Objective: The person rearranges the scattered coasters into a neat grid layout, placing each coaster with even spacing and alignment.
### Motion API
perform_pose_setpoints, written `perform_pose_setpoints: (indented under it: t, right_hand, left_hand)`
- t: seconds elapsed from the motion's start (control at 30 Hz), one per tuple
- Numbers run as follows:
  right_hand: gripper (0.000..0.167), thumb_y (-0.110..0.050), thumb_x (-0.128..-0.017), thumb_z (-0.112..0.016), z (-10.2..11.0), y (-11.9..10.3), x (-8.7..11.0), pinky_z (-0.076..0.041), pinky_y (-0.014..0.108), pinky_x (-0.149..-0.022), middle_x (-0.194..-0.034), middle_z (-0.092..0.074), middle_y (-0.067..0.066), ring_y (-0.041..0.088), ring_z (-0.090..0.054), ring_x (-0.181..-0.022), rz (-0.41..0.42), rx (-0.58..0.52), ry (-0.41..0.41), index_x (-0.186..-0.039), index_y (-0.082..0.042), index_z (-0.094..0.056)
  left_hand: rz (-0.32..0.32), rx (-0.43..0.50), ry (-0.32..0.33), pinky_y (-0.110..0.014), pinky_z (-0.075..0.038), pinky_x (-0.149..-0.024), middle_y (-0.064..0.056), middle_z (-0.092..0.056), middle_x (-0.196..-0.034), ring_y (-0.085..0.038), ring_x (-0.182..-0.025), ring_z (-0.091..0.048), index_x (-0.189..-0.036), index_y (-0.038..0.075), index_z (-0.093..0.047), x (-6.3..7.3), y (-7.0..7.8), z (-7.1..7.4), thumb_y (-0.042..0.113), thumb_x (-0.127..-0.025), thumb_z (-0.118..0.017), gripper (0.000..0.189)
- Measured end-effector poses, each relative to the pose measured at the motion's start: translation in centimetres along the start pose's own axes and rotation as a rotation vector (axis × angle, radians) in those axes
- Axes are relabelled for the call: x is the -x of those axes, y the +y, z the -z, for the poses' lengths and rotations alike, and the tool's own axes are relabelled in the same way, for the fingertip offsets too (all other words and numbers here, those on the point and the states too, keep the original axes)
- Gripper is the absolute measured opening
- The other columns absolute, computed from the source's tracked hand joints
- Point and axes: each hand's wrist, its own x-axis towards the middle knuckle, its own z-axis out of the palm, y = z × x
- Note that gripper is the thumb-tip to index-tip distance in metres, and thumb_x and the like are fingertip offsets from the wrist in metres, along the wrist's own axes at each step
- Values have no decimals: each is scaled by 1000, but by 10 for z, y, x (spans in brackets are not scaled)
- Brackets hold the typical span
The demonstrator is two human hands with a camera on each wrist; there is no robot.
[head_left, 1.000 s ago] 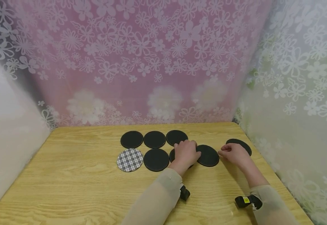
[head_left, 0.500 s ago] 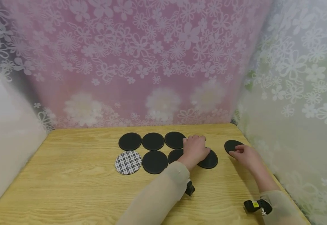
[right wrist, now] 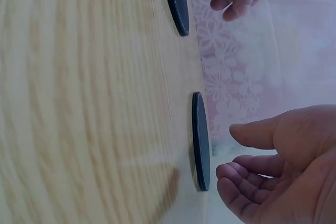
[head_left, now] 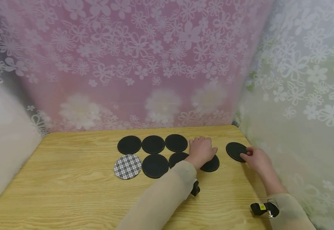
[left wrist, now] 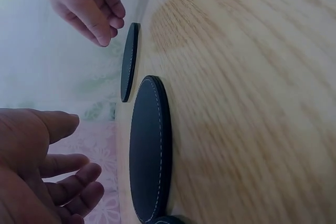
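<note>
Black round coasters with pale stitched rims lie on the wooden table. In the head view my left hand [head_left: 201, 150] hovers over the right end of the front row, partly covering a black coaster [head_left: 211, 163] and its neighbour [head_left: 179, 158]. The left wrist view shows its fingers [left wrist: 73, 187] loosely bent, holding nothing, beside a coaster [left wrist: 149, 150]. At the right, my right hand [head_left: 259, 161] is at the edge of a separate black coaster [head_left: 236, 151]. In the right wrist view a gap shows between its thumb and fingers [right wrist: 241, 182], apart from that coaster [right wrist: 200, 142].
Three black coasters form the back row, the middle one [head_left: 153, 144] touching both others. A white plaid coaster [head_left: 127, 166] sits at the front row's left, beside another black one [head_left: 155, 165]. Floral curtains [head_left: 167, 64] border the wooden table [head_left: 69, 185] at back and sides.
My left hand has shifted right, uncovering more of the front row's third coaster. My right hand has moved right across the separate coaster to its right edge, and its fingers have come off it.
</note>
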Motion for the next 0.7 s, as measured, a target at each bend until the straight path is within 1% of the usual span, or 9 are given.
perform_pose_setpoints:
  t: [0.13, 0.23, 0.37, 0.53, 0.63, 0.7]
  right_hand:
    - [61, -20, -113, -62, 4, 3, -2, -51, 67, -98, -133, -59, 46, 60, -61, -117, 3, 25, 7, -147, 28, -43]
    - [62, -20, -113, -62, 5, 3, -3, -50, 68, -101, -133, -58, 46, 60, -60, -119, -5, 37, 10, -147, 28, -43]
    - [63, -21, -113, -61, 7, 3, -5, -49, 68, -102, -134, -58, 46, 61, -59, -121, -12, 64, 8, -147, 29, -43]
    - [63, -23, -112, -60, 9, 3, -12, -48, 69, -104, -134, -58, 47, 63, -58, -123, -6, 108, 0, -145, 29, -43]
    - [64, -23, -112, -61, 8, 2, -15, -47, 69, -105, -132, -58, 48, 63, -58, -123, -10, 131, -11, -142, 30, -45]
    - [64, -23, -111, -61, 8, 1, -16, -47, 69, -106, -134, -57, 48, 64, -56, -124, -21, 143, -24, -141, 31, -45]
  left_hand:
    - [-3, 12, 11, -44, -41, -97, 5, -68, -118, -21, -105, -60, -119, 30, -75, -5, 3, -1, 58, -110, -64, 31]
    - [1, 10, 11, -44, -41, -96, 4, -68, -116, -21, -103, -60, -116, 30, -75, -7, 4, -3, 57, -109, -65, 30]
    - [3, 13, 5, -44, -43, -99, 4, -69, -119, -22, -108, -61, -120, 29, -76, -8, 6, -7, 56, -109, -66, 30]
    - [3, 0, 2, -44, -43, -101, 3, -69, -127, -22, -116, -60, -126, 29, -76, -6, 9, -10, 55, -109, -67, 32]
    - [-3, -8, -3, -45, -43, -103, 3, -68, -130, -23, -119, -59, -127, 29, -76, -6, 11, -12, 55, -109, -67, 33]
    - [-11, -12, -12, -45, -43, -103, 2, -67, -131, -24, -120, -58, -126, 29, -77, -6, 12, -15, 55, -109, -66, 32]
